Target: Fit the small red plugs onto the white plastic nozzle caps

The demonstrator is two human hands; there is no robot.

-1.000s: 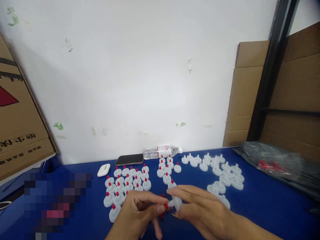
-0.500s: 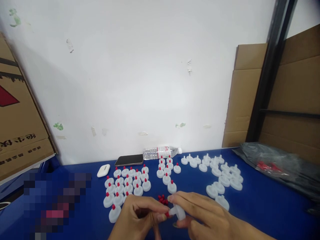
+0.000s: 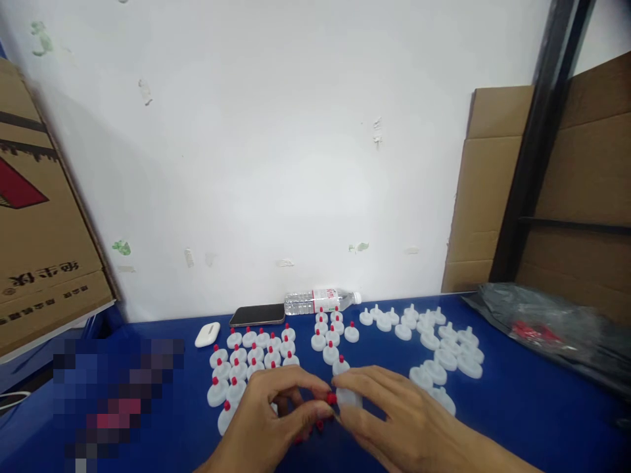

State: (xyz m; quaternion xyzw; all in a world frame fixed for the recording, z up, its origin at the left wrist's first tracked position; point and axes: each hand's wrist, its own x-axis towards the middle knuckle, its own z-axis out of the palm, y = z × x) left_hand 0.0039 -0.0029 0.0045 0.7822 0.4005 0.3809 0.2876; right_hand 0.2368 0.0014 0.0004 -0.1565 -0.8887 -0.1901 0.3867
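Between finger and thumb, my left hand (image 3: pixel 276 414) pinches a small red tip cap (image 3: pixel 332 399). The cap sits at the nozzle end of a white plastic nozzle lid (image 3: pixel 349 398), which lies sideways in the closed fingers of my right hand (image 3: pixel 399 414). Several loose red tip caps (image 3: pixel 320 426) lie on the table below the hands, partly covered by them. To the left stand rows of white lids with red tips (image 3: pixel 217 393), and a shorter group of the same (image 3: pixel 331 353) stands behind the hands. Several lids with bare nozzles (image 3: pixel 445 358) are at the right.
Along the wall on the blue table (image 3: pixel 513 420) lie a water bottle (image 3: pixel 300 303), a black phone (image 3: pixel 257 315) and a white earbud case (image 3: pixel 207 334). A grey plastic bag (image 3: pixel 552 328) is at the right. Cardboard boxes (image 3: pixel 44 230) flank the left side.
Both hands have moved slightly away from me with the lid and red cap held end to end. The loose red caps now show below the hands instead of beyond them. The view shifted a little.
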